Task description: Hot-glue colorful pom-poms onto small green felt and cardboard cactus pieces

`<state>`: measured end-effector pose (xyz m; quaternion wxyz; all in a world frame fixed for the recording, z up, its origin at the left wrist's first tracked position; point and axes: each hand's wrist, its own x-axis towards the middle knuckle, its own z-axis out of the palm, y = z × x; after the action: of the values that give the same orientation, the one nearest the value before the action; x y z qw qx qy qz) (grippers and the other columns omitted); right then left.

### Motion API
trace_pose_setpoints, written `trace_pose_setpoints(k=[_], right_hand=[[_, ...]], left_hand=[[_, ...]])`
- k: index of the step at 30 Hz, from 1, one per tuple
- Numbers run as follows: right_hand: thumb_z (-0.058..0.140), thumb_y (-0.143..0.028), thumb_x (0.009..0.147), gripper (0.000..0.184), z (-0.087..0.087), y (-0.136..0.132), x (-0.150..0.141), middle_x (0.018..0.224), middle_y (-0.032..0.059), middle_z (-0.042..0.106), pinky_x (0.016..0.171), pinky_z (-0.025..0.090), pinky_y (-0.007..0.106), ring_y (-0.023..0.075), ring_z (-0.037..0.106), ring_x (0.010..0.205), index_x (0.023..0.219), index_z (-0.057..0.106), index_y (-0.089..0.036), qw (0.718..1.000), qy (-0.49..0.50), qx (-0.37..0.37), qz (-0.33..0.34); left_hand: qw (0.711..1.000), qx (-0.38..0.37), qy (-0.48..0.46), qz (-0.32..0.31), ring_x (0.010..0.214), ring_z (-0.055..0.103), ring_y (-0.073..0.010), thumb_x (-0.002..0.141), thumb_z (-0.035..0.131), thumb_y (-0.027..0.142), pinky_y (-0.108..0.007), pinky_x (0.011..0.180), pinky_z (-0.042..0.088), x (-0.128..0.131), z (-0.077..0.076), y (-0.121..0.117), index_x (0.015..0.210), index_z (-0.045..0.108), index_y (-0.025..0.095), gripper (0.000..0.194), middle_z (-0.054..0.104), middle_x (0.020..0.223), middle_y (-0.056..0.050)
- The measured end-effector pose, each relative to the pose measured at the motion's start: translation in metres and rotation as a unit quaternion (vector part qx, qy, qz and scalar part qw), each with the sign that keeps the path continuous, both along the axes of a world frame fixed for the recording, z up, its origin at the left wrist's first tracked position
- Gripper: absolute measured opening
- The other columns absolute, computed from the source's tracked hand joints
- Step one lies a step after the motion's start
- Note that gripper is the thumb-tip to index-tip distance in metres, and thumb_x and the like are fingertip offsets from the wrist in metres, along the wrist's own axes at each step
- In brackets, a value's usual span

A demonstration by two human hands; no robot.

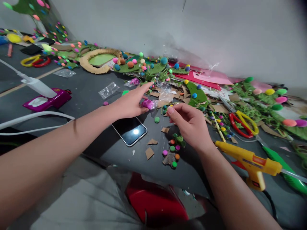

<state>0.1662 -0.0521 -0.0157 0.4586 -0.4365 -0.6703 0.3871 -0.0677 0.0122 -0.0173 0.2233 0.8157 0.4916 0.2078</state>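
My left hand (131,101) reaches over a smartphone (130,131) lying on the dark table, its fingers spread apart. Right at its fingertips lies a small clear packet with purple contents (149,103); whether they touch it I cannot tell. My right hand (192,123) is closed, thumb and fingertips pinched together; what they hold, if anything, is too small to make out. Small dark green pompoms (164,110) sit beside those fingertips. A green pompom (156,119) lies between the hands. Below the right hand is a cluster of coloured pompoms (172,149) with a grey piece (169,158).
A yellow glue gun (249,159) lies by my right forearm, near red-and-yellow scissors (243,123). At left are a purple power socket (51,99) with a white plug and cables, and more scissors (35,60). A cardboard ring (87,65) and decorated green leaves line the wall.
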Motion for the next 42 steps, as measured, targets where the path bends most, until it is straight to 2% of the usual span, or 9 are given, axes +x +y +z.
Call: trace_pose_setpoints(k=[5, 11, 14, 17, 23, 26, 31, 35, 42], right_hand=[[0.068, -0.041, 0.093, 0.026, -0.002, 0.003, 0.001, 0.069, -0.0009, 0.062, 0.057, 0.042, 0.026, 0.0111, 0.054, 0.062, 0.079, 0.069, -0.019, 1.0, -0.012, -0.006, -0.003], [0.069, -0.033, 0.091, 0.016, -0.009, 0.009, 0.003, 0.08, 0.0016, 0.07, 0.06, 0.046, 0.026, 0.0124, 0.059, 0.067, 0.089, 0.072, -0.018, 0.998, -0.05, -0.003, -0.028], [0.068, -0.028, 0.091, 0.014, -0.012, 0.011, 0.004, 0.091, 0.0043, 0.075, 0.062, 0.049, 0.027, 0.0137, 0.063, 0.072, 0.098, 0.075, -0.018, 0.996, -0.074, 0.015, -0.038], [0.067, -0.027, 0.092, 0.016, -0.013, 0.011, 0.003, 0.098, 0.0052, 0.077, 0.065, 0.05, 0.028, 0.0143, 0.065, 0.076, 0.102, 0.077, -0.019, 0.996, -0.077, 0.031, -0.031], [0.069, -0.028, 0.091, 0.017, -0.013, 0.011, 0.001, 0.101, 0.0054, 0.077, 0.067, 0.052, 0.029, 0.0154, 0.067, 0.08, 0.103, 0.077, -0.02, 0.998, -0.052, 0.024, -0.029], [0.071, -0.028, 0.088, 0.016, -0.013, 0.012, 0.002, 0.095, 0.0049, 0.077, 0.065, 0.052, 0.029, 0.015, 0.066, 0.075, 0.099, 0.076, -0.019, 0.997, -0.059, 0.009, -0.041], [0.076, -0.029, 0.084, 0.014, -0.014, 0.013, 0.004, 0.09, 0.0038, 0.075, 0.064, 0.051, 0.028, 0.0135, 0.063, 0.072, 0.094, 0.077, -0.018, 0.998, -0.063, 0.003, -0.024], [0.082, -0.037, 0.081, 0.025, -0.014, 0.012, 0.003, 0.089, 0.0035, 0.074, 0.062, 0.049, 0.028, 0.0125, 0.061, 0.069, 0.099, 0.08, -0.02, 1.0, -0.017, -0.011, -0.019], [0.083, -0.036, 0.08, 0.024, -0.015, 0.011, 0.003, 0.081, 0.0002, 0.066, 0.057, 0.041, 0.027, 0.0095, 0.048, 0.062, 0.097, 0.081, -0.019, 0.999, -0.051, 0.013, -0.007]], left_hand=[[0.998, 0.008, 0.055, 0.012, 0.124, 0.062, -0.0336, 0.081, 0.075, 0.028, -0.045, 0.1, 0.052, 0.001, 0.002, -0.002, 0.163, 0.027, 0.027, 0.095, 0.057, 0.147, -0.016], [0.997, 0.001, 0.07, 0.012, 0.125, 0.063, -0.0332, 0.084, 0.072, 0.031, -0.044, 0.099, 0.051, 0.004, 0.004, -0.005, 0.159, 0.034, 0.022, 0.085, 0.063, 0.141, -0.016], [0.999, 0.036, 0.033, 0.005, 0.13, 0.06, -0.0309, 0.084, 0.07, 0.027, -0.042, 0.101, 0.051, 0.004, 0.005, -0.008, 0.161, 0.029, 0.024, 0.088, 0.06, 0.144, -0.015], [0.998, 0.064, -0.003, -0.02, 0.13, 0.06, -0.0296, 0.083, 0.07, 0.024, -0.04, 0.102, 0.052, 0.007, 0.009, -0.013, 0.165, 0.014, 0.031, 0.1, 0.057, 0.15, -0.012], [0.994, 0.08, -0.02, -0.07, 0.116, 0.068, -0.0318, 0.082, 0.074, 0.027, -0.05, 0.1, 0.054, 0.013, 0.015, -0.023, 0.163, -0.006, 0.046, 0.116, 0.038, 0.165, -0.006], [0.992, 0.088, -0.044, -0.075, 0.119, 0.066, -0.0331, 0.083, 0.075, 0.03, -0.05, 0.098, 0.056, 0.014, 0.016, -0.026, 0.162, -0.007, 0.05, 0.116, 0.03, 0.169, -0.003], [0.992, 0.065, -0.082, -0.065, 0.129, 0.061, -0.031, 0.085, 0.073, 0.029, -0.04, 0.101, 0.056, 0.013, 0.019, -0.031, 0.163, -0.002, 0.048, 0.11, 0.011, 0.175, -0.001], [0.993, 0.056, -0.086, -0.058, 0.138, 0.054, -0.0348, 0.084, 0.074, 0.027, -0.04, 0.106, 0.055, 0.016, 0.023, -0.036, 0.164, -0.001, 0.046, 0.111, 0.012, 0.175, -0.001], [0.991, 0.049, -0.103, -0.071, 0.127, 0.063, -0.0316, 0.085, 0.073, 0.024, -0.042, 0.106, 0.054, 0.02, 0.022, -0.042, 0.163, 0.003, 0.05, 0.108, 0.019, 0.173, 0.0]])
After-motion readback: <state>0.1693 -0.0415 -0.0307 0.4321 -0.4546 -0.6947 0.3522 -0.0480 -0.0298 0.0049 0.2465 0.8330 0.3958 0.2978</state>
